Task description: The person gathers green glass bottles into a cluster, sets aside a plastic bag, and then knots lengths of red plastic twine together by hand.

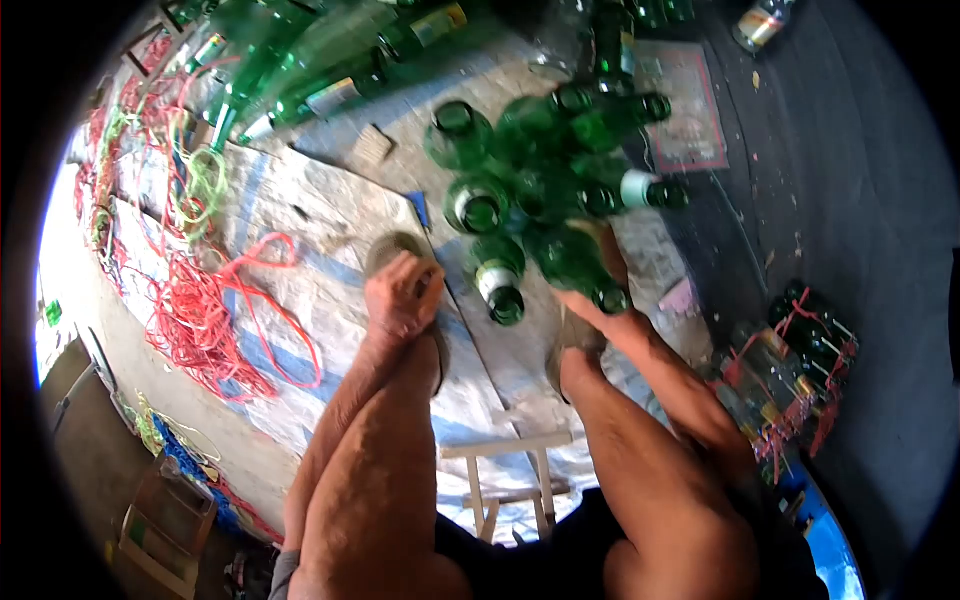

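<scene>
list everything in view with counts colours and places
standing bottles: at least eight, green, upper centre
lying bottles: several, mostly green, top left
labelled bottle: one, dark, top right
tied bottles: several, green and clear, right
string heap: one, pinkish red, left
thin string: tangled, pale green, upper left
ground sheet: one, white with blue, underfoot
dark surface: one, grey, right
cardboard scrap: one, tan, upper left
small scrap: one, blue, centre
rectangular panel: one, red-edged, upper right
wooden frame: one, pale, lower centre
curved object: one, blue, lower right
shoes: two, brownish, centre
legs: two, bare, lower centre
left grip: one, bare, near left shoe
right grip: one, bare, mostly hidden behind bottles
</scene>
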`<state>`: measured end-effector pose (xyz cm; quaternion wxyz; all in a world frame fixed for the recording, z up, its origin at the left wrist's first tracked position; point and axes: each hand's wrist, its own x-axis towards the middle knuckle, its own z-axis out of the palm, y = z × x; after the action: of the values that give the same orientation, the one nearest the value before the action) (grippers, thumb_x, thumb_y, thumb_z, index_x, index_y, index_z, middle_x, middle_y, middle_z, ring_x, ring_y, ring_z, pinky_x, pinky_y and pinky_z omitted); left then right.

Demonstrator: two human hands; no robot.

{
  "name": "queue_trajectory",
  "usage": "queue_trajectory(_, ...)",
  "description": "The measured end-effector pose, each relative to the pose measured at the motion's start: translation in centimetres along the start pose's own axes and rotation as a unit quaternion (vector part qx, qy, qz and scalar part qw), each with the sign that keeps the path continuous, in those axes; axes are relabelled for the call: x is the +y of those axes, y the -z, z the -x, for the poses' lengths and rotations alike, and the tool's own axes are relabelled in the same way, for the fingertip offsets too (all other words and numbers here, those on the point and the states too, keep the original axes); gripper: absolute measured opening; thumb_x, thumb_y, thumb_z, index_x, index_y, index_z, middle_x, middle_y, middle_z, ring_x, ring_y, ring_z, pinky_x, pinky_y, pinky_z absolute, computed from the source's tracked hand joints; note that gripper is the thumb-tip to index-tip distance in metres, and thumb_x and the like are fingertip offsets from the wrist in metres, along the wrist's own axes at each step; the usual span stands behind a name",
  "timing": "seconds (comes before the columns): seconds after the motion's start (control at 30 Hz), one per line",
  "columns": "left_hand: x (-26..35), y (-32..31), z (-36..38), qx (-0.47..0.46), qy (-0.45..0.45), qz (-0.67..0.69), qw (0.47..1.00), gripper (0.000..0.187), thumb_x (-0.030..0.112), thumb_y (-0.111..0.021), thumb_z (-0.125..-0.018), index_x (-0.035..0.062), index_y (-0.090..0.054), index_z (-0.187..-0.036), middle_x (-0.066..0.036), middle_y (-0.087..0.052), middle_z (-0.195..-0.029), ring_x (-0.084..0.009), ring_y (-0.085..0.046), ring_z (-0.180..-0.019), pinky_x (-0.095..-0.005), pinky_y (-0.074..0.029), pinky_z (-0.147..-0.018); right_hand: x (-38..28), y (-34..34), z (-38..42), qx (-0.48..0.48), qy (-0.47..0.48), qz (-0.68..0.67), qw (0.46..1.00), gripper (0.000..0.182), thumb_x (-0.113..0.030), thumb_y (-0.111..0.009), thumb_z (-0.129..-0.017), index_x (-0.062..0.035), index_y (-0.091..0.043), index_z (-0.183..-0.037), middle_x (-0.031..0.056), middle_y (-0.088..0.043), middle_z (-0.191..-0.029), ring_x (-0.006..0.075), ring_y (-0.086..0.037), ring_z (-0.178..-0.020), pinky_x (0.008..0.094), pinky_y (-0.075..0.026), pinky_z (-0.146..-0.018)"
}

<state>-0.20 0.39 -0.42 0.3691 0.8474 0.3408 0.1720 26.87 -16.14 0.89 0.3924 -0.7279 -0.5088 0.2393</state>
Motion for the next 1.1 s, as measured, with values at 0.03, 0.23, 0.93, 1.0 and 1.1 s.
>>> queue_trajectory(0.03,-0.6,-0.1,-0.1,0.004,-0.029,0.005,1.0,0.008,0.006,-0.074,-0.086,0.0057,-0.071,-0.094,-0.01,-0.062,-0.078,-0.0301,-0.064,-0.066,-0.0384,-0.052,-0.061,0.5,-0.3,-0.5,0.0,0.005,-0.002,1.0,0.057,-0.01,-0.081,-0.082,-0.0038,-0.057,-0.134,0.0209,-0.061,-0.126,0.0399,-0.062,-0.117,0.0444,-0.052,-0.1)
queue_trajectory(0.23,-0.1,0.2,0.0,-0.005,0.027,0.025,0.999,0.012,0.008,-0.078,-0.084,0.0065,-0.072,-0.094,-0.008,-0.064,-0.079,-0.0276,-0.066,-0.065,-0.037,-0.053,-0.059,-0.7,-1.3,-1.9,-0.011,-0.035,-0.042,0.998,0.055,-0.01,-0.084,-0.083,-0.0012,-0.058,-0.131,0.0166,-0.066,-0.122,0.0316,-0.065,-0.112,0.0391,-0.051,-0.1)
queue_trajectory(0.93,0.0,-0.3,0.1,-0.003,0.057,0.029,0.998,0.01,0.01,-0.078,-0.085,0.0089,-0.072,-0.092,-0.007,-0.064,-0.078,-0.0275,-0.067,-0.066,-0.0364,-0.053,-0.06,-0.1,-1.2,-0.9,-0.022,-0.051,0.021,0.998,0.067,-0.018,-0.083,-0.084,-0.0066,-0.05,-0.141,0.0197,-0.06,-0.133,0.0413,-0.063,-0.121,0.047,-0.054,-0.1)
queue_trajectory(1.0,0.1,-0.3,0.1,-0.003,0.061,0.031,0.998,0.01,0.01,-0.079,-0.085,0.009,-0.072,-0.092,-0.007,-0.064,-0.078,-0.0266,-0.068,-0.066,-0.036,-0.053,-0.06,-0.3,-1.1,-1.0,-0.019,-0.044,0.029,0.998,0.067,-0.017,-0.084,-0.084,-0.0064,-0.051,-0.141,0.0197,-0.059,-0.134,0.0413,-0.062,-0.123,0.0465,-0.054,-0.1)
queue_trajectory(1.1,0.3,-0.3,0.1,0.0,0.061,0.029,0.998,0.01,0.01,-0.079,-0.085,0.0089,-0.072,-0.092,-0.007,-0.064,-0.078,-0.0263,-0.067,-0.065,-0.0358,-0.053,-0.06,0.0,-1.3,-0.7,-0.022,-0.055,0.029,0.998,0.066,-0.009,-0.084,-0.084,-0.0043,-0.051,-0.14,0.0196,-0.059,-0.133,0.0387,-0.06,-0.125,0.0431,-0.051,-0.104)
